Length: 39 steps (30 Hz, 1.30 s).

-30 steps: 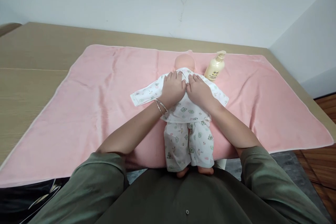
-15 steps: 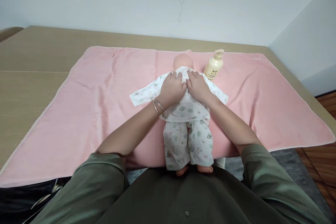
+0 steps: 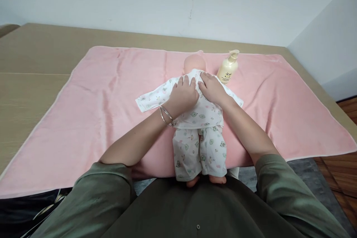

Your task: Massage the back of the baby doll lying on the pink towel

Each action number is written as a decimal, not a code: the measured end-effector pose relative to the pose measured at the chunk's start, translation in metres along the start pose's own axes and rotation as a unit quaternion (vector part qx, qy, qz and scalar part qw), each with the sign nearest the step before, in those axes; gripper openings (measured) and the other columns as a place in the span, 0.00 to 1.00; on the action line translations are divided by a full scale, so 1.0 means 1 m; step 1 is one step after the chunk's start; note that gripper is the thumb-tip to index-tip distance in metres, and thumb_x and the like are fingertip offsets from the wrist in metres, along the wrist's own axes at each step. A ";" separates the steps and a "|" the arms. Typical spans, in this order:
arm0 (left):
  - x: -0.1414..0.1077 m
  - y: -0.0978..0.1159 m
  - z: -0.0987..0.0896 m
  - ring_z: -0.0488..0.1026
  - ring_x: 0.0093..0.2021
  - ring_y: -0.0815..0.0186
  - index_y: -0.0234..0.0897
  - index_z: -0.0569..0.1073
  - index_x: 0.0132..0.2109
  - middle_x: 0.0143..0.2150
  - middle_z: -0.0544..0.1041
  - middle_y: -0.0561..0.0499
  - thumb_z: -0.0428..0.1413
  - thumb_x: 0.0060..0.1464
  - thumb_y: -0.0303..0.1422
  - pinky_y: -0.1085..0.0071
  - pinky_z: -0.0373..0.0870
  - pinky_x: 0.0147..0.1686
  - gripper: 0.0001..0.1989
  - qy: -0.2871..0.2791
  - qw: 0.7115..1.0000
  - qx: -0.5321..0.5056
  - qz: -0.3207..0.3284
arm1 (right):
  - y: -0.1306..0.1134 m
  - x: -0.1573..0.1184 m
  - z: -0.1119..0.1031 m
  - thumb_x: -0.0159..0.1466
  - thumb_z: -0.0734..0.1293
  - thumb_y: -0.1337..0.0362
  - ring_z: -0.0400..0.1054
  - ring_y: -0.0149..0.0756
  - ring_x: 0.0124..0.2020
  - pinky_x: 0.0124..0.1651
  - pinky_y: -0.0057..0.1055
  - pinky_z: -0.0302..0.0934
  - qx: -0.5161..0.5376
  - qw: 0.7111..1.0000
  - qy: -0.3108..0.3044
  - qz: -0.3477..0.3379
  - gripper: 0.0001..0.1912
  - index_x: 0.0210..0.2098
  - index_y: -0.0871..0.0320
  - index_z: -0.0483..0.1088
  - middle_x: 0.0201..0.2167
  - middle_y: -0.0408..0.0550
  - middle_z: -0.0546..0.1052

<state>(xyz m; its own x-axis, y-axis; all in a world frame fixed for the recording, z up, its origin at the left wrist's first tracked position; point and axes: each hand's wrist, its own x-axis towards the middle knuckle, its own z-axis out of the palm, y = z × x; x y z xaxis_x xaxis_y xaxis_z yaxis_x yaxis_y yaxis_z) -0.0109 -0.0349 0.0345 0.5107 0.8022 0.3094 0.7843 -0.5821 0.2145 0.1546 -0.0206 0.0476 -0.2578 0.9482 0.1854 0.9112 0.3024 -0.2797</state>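
A baby doll (image 3: 199, 121) lies on a pink blanket (image 3: 128, 81), its bald head (image 3: 194, 63) away from me and its bare feet against my shirt. It wears a white printed top and matching trousers (image 3: 213, 152). My left hand (image 3: 184, 95) rests flat on the left of its upper back, fingers spread. On the right of the upper back lies my right hand (image 3: 212, 87), fingers stretched out. The two hands are close together, a narrow strip of cloth between them. The doll's face is hidden.
A cream pump bottle (image 3: 228, 68) stands on the blanket just right of the doll's head. The wooden table (image 3: 33, 55) shows around the blanket's left, back and right edges. Behind it rises a white wall (image 3: 139, 3).
The camera view has tilted slightly down. My left hand's fingers have spread a little more, and its thumb has shifted; the right hand stays almost in place on the doll's back.
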 end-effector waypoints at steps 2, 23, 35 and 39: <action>0.005 -0.003 -0.009 0.66 0.70 0.39 0.25 0.70 0.64 0.64 0.74 0.28 0.44 0.66 0.29 0.39 0.66 0.67 0.24 -0.021 1.000 -0.002 -0.001 | -0.005 -0.003 0.001 0.75 0.52 0.65 0.62 0.60 0.71 0.74 0.57 0.54 -0.012 1.000 0.009 0.014 0.28 0.68 0.73 0.64 0.70 0.69 0.69; 0.010 -0.004 0.000 0.69 0.68 0.40 0.27 0.69 0.65 0.64 0.74 0.28 0.45 0.68 0.32 0.38 0.66 0.67 0.24 0.003 0.998 -0.023 -0.059 | -0.017 -0.010 -0.002 0.73 0.53 0.68 0.57 0.59 0.75 0.76 0.55 0.50 -0.025 0.999 -0.018 0.027 0.32 0.72 0.77 0.59 0.73 0.69 0.65; 0.014 -0.006 0.017 0.65 0.71 0.37 0.23 0.64 0.69 0.69 0.69 0.23 0.42 0.70 0.34 0.34 0.63 0.67 0.27 0.035 0.993 -0.023 -0.110 | -0.019 -0.008 0.001 0.71 0.53 0.70 0.60 0.56 0.73 0.76 0.53 0.53 -0.015 0.999 0.014 0.033 0.30 0.69 0.75 0.64 0.70 0.68 0.69; 0.014 -0.009 0.019 0.66 0.70 0.38 0.26 0.64 0.68 0.68 0.71 0.25 0.42 0.70 0.34 0.36 0.64 0.67 0.26 0.046 0.993 -0.026 -0.109 | -0.019 -0.009 0.007 0.71 0.52 0.70 0.60 0.56 0.74 0.76 0.54 0.53 -0.022 0.999 0.028 0.031 0.31 0.71 0.75 0.63 0.70 0.67 0.69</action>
<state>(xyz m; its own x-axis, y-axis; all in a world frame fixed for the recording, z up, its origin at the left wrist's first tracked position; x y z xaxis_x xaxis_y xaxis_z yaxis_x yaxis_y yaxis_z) -0.0041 -0.0164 0.0194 0.2945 0.8957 0.3332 0.8526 -0.4037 0.3317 0.1377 -0.0345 0.0447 -0.1826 0.9580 0.2212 0.9388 0.2367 -0.2502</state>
